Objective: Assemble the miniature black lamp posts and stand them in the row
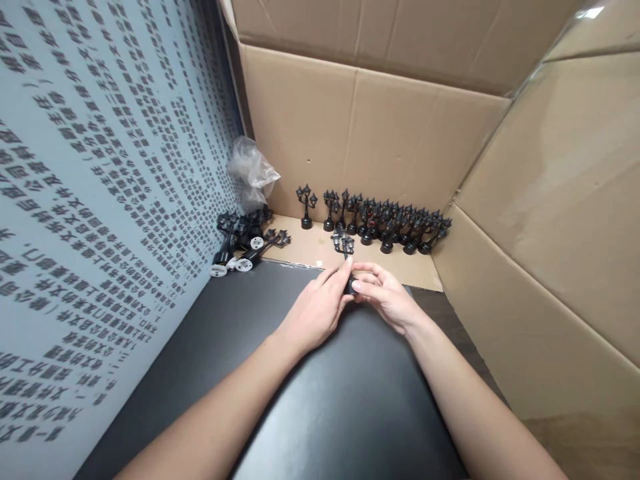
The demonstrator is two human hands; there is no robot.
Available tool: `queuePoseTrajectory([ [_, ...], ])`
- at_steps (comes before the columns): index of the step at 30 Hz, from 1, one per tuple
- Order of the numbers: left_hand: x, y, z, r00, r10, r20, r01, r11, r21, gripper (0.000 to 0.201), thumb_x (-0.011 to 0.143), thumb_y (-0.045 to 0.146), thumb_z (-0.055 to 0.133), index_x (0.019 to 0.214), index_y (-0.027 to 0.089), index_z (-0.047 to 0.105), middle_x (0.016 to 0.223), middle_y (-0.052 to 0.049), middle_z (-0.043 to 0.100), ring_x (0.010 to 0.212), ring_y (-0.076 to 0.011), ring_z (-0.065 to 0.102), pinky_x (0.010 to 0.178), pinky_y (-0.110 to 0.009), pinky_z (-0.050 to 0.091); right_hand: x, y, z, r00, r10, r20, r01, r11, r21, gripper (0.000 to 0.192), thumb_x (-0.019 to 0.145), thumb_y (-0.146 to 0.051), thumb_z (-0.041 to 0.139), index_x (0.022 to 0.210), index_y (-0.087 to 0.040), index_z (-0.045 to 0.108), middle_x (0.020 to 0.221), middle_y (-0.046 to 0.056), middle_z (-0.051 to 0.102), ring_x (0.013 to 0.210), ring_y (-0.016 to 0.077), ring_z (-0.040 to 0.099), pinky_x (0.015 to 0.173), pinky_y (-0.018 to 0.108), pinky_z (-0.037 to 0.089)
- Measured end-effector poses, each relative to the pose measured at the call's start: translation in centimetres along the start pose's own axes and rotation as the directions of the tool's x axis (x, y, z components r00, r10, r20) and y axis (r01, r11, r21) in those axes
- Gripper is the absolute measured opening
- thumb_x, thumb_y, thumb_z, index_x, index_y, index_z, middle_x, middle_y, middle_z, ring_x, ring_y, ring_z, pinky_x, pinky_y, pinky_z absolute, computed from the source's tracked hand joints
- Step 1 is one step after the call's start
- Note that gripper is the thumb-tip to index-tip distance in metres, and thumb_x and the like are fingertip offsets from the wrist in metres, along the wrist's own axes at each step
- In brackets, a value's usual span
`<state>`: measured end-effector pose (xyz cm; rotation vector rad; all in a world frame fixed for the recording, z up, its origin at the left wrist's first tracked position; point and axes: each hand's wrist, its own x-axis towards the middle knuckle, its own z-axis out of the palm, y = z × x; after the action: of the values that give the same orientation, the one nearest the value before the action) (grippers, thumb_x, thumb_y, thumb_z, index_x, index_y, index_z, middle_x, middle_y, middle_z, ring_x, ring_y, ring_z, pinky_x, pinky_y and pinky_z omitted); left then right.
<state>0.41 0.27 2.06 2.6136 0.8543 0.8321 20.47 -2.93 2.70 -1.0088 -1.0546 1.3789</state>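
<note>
A panel [100,200] stands along the bench's [200,347] left edge, a back wall [410,127] behind its far edge, and a side wall [560,233] beyond its right edge. On a cardboard strip [303,251] at the far edge, upright lamps [387,247] crowd toward the far right corner, a single lamp [307,225] left of them. Lying lamps [255,253] heap at the far left corner, a bag [254,167] behind. Before the upright lamps, the held lamp [351,287] sits between left hand [323,303] and right hand [390,297]

The hands [320,303] partly hide the lamp [344,251].
</note>
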Motion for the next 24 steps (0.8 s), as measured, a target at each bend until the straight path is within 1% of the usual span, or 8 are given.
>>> queuePoseTrajectory([
  [3, -0.3, -0.1, 0.0, 0.998, -0.057, -0.028, 0.057, 0.998, 0.016, 0.081, 0.111, 0.041, 0.044, 0.173, 0.024, -0.005, 0.170, -0.018, 0.041, 0.156, -0.0335, 0.042, 0.125, -0.056, 0.042, 0.3, 0.3, -0.4, 0.990, -0.128, -0.052, 0.125, 0.990, -0.065, 0.058, 0.074, -0.040, 0.094, 0.123, -0.022, 0.069, 0.114, 0.006, 0.073, 0.105, 0.0208, 0.070, 0.101, 0.041, 0.058],
  [6, -0.7, -0.3, 0.1, 0.990, -0.128, -0.059, 0.128, 0.992, -0.003, 0.089, 0.109, 0.046, 0.048, 0.172, 0.024, -0.011, 0.172, -0.020, 0.036, 0.158, -0.0355, 0.039, 0.125, -0.058, 0.041, 1.1, 0.3, -1.8, 0.931, -0.323, -0.168, 0.286, 0.934, -0.215, 0.060, 0.078, -0.044, 0.091, 0.128, -0.022, 0.069, 0.127, 0.010, 0.071, 0.119, 0.0247, 0.068, 0.110, 0.046, 0.054],
  [7, -0.8, -0.3, 0.2, 0.986, -0.153, -0.059, 0.153, 0.988, -0.005, 0.089, 0.109, 0.047, 0.047, 0.173, 0.024, -0.010, 0.172, -0.020, 0.036, 0.159, -0.0359, 0.038, 0.126, -0.058, 0.040, 1.5, 0.3, -2.6, 0.899, -0.384, -0.210, 0.319, 0.903, -0.287, 0.060, 0.079, -0.046, 0.089, 0.131, -0.023, 0.068, 0.130, 0.011, 0.070, 0.118, 0.0255, 0.068, 0.109, 0.047, 0.055],
  [10, -1.0, -0.4, 0.3, 0.978, -0.200, -0.052, 0.200, 0.980, 0.002, 0.085, 0.109, 0.048, 0.045, 0.173, 0.023, -0.004, 0.173, -0.021, 0.034, 0.160, -0.0371, 0.036, 0.126, -0.058, 0.039, 2.6, 0.2, -6.2, 0.745, -0.583, -0.324, 0.346, 0.753, -0.560, 0.055, 0.087, -0.055, 0.076, 0.129, -0.019, 0.070, 0.138, 0.015, 0.062, 0.112, 0.0257, 0.070, 0.104, 0.047, 0.058],
  [13, -1.1, -0.5, 0.4, 0.979, -0.197, -0.053, 0.198, 0.980, 0.014, 0.081, 0.109, 0.049, 0.045, 0.173, 0.022, 0.003, 0.171, -0.020, 0.038, 0.158, -0.0377, 0.040, 0.123, -0.057, 0.042, 3.9, 0.6, -10.1, 0.585, -0.670, -0.458, 0.148, 0.643, -0.751, 0.060, 0.091, -0.054, 0.065, 0.134, -0.012, 0.067, 0.136, 0.021, 0.059, 0.105, 0.0263, 0.070, 0.099, 0.045, 0.059],
  [15, -1.1, -0.5, 0.4, 0.976, -0.212, -0.055, 0.214, 0.976, 0.032, 0.079, 0.108, 0.048, 0.045, 0.173, 0.022, 0.008, 0.169, -0.020, 0.040, 0.155, -0.0383, 0.043, 0.120, -0.056, 0.046, 4.8, 1.2, -12.0, 0.574, -0.671, -0.468, -0.004, 0.570, -0.822, 0.061, 0.092, -0.050, 0.061, 0.138, -0.010, 0.065, 0.133, 0.022, 0.060, 0.097, 0.0253, 0.072, 0.098, 0.044, 0.059],
  [19, -1.0, -0.6, 0.4, 0.958, -0.285, -0.034, 0.287, 0.952, 0.101, 0.075, 0.108, 0.044, 0.045, 0.171, 0.017, 0.017, 0.166, -0.023, 0.044, 0.150, -0.0398, 0.049, 0.114, -0.057, 0.048, 6.0, 2.7, -14.0, 0.587, -0.667, -0.459, -0.067, 0.525, -0.849, 0.056, 0.088, -0.047, 0.064, 0.128, -0.009, 0.071, 0.123, 0.021, 0.067, 0.090, 0.0271, 0.071, 0.098, 0.046, 0.058],
  [24, -0.9, -0.7, 0.6, 0.954, -0.301, 0.005, 0.296, 0.942, 0.158, 0.071, 0.106, 0.043, 0.048, 0.168, 0.015, 0.028, 0.152, -0.022, 0.059, 0.135, -0.0391, 0.059, 0.108, -0.055, 0.049, 6.8, 3.5, -14.8, 0.643, -0.652, -0.402, -0.113, 0.438, -0.892, 0.050, 0.089, -0.042, 0.059, 0.126, -0.011, 0.073, 0.122, 0.020, 0.069, 0.100, 0.0302, 0.068, 0.101, 0.047, 0.055],
])
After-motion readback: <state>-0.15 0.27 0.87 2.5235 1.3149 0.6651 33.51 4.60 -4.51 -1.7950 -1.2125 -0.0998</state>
